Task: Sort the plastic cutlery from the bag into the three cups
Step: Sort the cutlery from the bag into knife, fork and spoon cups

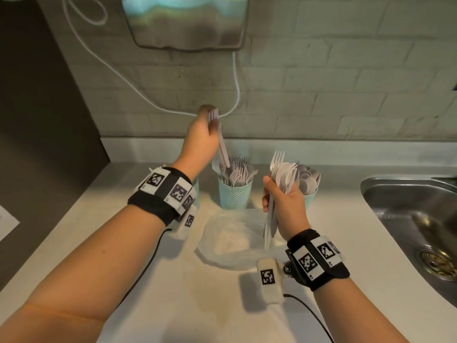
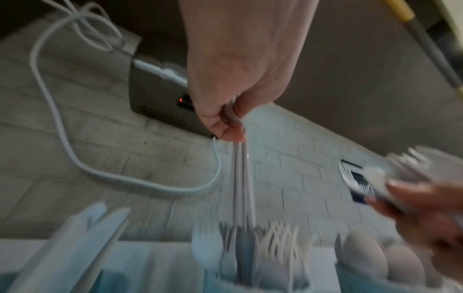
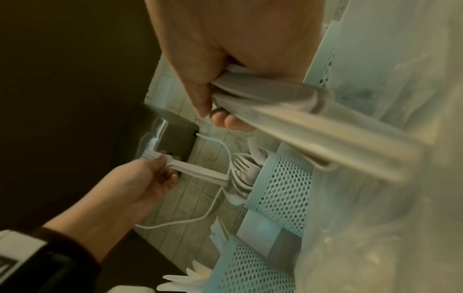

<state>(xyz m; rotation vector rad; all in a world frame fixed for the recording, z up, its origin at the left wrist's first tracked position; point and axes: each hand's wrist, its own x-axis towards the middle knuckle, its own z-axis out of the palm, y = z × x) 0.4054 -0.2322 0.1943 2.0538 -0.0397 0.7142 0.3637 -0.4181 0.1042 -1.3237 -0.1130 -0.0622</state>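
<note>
My left hand (image 1: pixel 204 129) pinches a few white plastic forks (image 1: pixel 222 147) by their heads, handles hanging down just above the middle teal mesh cup (image 1: pixel 235 195), which is full of forks. In the left wrist view those forks (image 2: pixel 241 178) hang straight over that cup. My right hand (image 1: pixel 284 204) grips a bundle of mixed white cutlery (image 1: pixel 282 177), a fork and spoons on top, in front of the right cup (image 1: pixel 310 199) of spoons. The left cup (image 1: pixel 195 186) is mostly hidden behind my left wrist. The clear plastic bag (image 1: pixel 232 240) lies flat on the counter.
A steel sink (image 1: pixel 415 219) is set into the counter at the right. A metal box (image 1: pixel 185 21) hangs on the brick wall, with a white cable (image 1: pixel 236 78) looping down. Black cables run from both wrist cameras across the white counter (image 1: pixel 197 305).
</note>
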